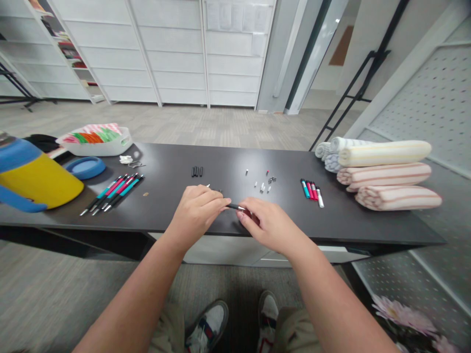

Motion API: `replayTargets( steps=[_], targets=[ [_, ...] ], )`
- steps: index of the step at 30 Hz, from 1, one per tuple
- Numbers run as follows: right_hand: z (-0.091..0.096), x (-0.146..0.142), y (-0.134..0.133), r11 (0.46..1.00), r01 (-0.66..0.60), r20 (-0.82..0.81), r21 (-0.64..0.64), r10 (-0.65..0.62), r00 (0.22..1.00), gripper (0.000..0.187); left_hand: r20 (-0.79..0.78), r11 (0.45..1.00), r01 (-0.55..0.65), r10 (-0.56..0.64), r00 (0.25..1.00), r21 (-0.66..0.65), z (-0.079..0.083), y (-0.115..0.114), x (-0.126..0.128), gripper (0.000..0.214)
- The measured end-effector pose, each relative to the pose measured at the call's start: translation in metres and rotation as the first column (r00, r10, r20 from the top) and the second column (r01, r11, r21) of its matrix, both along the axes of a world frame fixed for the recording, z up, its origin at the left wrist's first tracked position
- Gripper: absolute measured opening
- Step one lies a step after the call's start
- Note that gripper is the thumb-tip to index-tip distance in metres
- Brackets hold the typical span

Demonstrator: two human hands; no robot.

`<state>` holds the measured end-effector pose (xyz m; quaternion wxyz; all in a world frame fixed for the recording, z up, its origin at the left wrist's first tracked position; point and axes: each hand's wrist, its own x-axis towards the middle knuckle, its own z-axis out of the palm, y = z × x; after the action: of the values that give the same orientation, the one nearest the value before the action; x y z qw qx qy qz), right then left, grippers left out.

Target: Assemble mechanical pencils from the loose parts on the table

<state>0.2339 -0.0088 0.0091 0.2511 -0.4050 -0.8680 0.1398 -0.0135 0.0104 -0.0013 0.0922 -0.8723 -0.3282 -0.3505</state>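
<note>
A slim black pen barrel (pixel 234 206) spans the gap between my two hands, just above the table's front edge. My left hand (pixel 198 208) is closed on its left end, the thumb and fingers pinching it. The right end is pinched by my right hand (pixel 268 220), with a small shiny part showing at the fingertips. Beyond my hands lie several small black tubes (pixel 197 171), small white pieces (pixel 262 187) and little metal parts (pixel 272 180). Some small parts beside my left hand are partly hidden by it.
Pens with teal and pink grips (pixel 114 193) lie at the left, near a yellow and blue jug (pixel 40 174), a blue lid (pixel 86 167) and a white basket (pixel 123 142). Short coloured tubes (pixel 312 190) and rolled towels (pixel 386 171) are at the right on the dark table (pixel 165 162).
</note>
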Motion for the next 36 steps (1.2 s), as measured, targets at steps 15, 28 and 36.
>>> replayTargets(
  steps=[15,28,36],
  targets=[
    [-0.002,-0.014,-0.009,0.997,0.042,0.131,0.071,-0.051,0.99,0.025,-0.046,0.993,-0.033,0.039,0.998,0.112,-0.003,-0.006,-0.004,0.017],
    [-0.008,-0.037,-0.011,0.98,0.184,0.0,0.08,-0.185,0.983,0.026,0.915,0.626,0.713,0.399,0.056,-0.317,0.007,0.01,0.031,0.041],
    [-0.01,-0.026,-0.008,0.987,0.146,-0.211,-0.067,-0.157,0.965,0.025,0.795,0.572,0.818,0.521,-0.311,-0.056,0.025,0.007,-0.018,0.033]
  ],
)
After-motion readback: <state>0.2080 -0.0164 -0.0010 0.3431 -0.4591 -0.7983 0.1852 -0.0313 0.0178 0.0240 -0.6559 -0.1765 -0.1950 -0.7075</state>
